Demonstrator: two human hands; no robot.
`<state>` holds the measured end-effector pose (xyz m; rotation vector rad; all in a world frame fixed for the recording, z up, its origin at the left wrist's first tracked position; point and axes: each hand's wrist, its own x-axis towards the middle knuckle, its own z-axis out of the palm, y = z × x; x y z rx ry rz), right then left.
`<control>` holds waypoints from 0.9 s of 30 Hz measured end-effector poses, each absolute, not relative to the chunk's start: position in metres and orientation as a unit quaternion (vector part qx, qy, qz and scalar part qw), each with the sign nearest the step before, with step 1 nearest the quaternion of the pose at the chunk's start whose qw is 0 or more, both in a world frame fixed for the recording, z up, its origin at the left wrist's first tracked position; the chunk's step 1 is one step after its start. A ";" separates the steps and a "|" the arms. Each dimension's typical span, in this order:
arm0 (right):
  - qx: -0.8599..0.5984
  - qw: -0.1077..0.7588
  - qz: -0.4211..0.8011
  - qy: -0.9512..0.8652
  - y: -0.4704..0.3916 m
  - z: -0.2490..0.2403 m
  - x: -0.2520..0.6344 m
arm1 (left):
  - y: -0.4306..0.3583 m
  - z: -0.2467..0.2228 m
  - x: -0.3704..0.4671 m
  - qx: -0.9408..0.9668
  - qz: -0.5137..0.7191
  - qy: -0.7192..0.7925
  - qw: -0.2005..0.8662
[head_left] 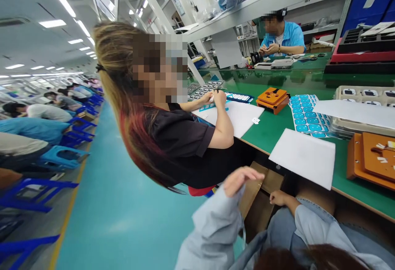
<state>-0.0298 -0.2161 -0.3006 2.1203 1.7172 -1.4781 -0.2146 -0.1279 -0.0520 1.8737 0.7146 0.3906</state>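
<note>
Workbench (pixel 277 130) with green top carries the material: a white sheet (pixel 304 157) at the near edge, a blue sticker sheet (pixel 304 115) behind it, an orange jig (pixel 375 159) at the right. A cardboard box (pixel 259 192) stands under the edge. The left hand (pixel 240 179) is open and empty, raised above the box. The right hand (pixel 279 198) is loosely curled near the box rim and grips nothing. Nothing is picked up yet, so I judge the work not started.

Paper sheet (pixel 304 157) on bench (pixel 271 128), between orange jig (pixel 375 159) at right and co-worker (pixel 185 138) at left
</note>
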 end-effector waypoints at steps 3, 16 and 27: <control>0.682 0.026 -0.490 0.543 -0.217 -0.299 -0.033 | -0.092 0.009 -0.158 0.649 0.410 0.174 0.617; 0.708 -0.059 -0.440 0.549 -0.232 -0.274 -0.018 | 0.021 -0.033 -0.001 0.236 0.588 0.234 0.738; 0.680 -0.085 -0.524 0.505 -0.231 -0.303 -0.010 | 0.051 -0.057 0.008 0.123 0.622 0.223 0.740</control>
